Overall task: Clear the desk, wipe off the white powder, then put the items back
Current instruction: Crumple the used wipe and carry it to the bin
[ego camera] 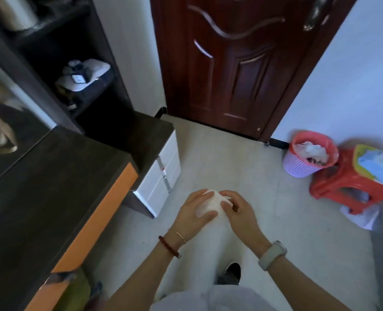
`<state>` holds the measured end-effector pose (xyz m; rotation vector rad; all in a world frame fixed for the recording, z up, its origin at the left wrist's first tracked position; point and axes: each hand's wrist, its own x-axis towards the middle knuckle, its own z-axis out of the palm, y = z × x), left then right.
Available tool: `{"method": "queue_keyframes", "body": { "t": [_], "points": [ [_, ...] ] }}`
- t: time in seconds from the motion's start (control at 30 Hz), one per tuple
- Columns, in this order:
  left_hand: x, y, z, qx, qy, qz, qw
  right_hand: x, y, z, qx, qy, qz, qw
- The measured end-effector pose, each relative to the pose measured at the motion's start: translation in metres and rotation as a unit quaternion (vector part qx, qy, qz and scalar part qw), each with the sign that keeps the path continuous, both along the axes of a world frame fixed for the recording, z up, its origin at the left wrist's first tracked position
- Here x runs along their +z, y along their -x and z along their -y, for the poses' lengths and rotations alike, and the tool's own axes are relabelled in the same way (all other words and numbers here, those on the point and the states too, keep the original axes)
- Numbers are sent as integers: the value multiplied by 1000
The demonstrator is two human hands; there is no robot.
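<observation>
Tissue wad [208, 204] between left hand [193, 213], right hand [238, 208]

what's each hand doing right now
Left hand: holding the white tissue wad.
Right hand: also gripping the same wad, from the other side.

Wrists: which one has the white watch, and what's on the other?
The right wrist wears the white watch. The left wrist has a dark red bead bracelet and a thin gold bangle instead.

bare floor [242, 158] ahead; desk [51, 187] and drawer unit [161, 176] left, basket [307, 156] and stool [347, 182] right
</observation>
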<state>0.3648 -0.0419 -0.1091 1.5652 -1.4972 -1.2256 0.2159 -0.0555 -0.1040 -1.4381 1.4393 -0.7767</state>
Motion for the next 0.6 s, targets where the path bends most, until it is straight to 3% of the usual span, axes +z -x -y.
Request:
{"method": "queue_keyframes", "body": {
  "t": [0.07, 0.3, 0.43, 0.6],
  "points": [
    [2, 46, 29, -65, -19, 50, 996, 4, 49, 19, -23, -9, 5, 1000],
    [9, 189, 120, -97, -37, 77, 992, 1, 193, 69, -71, -30, -18, 997],
    [3, 247, 171, -141, -66, 46, 987, -16, 249, 96, -149, -13, -45, 988],
    [-25, 311, 258, -124, -113, -1, 986, -39, 320, 166, -229, -39, -65, 970]
  ]
}}
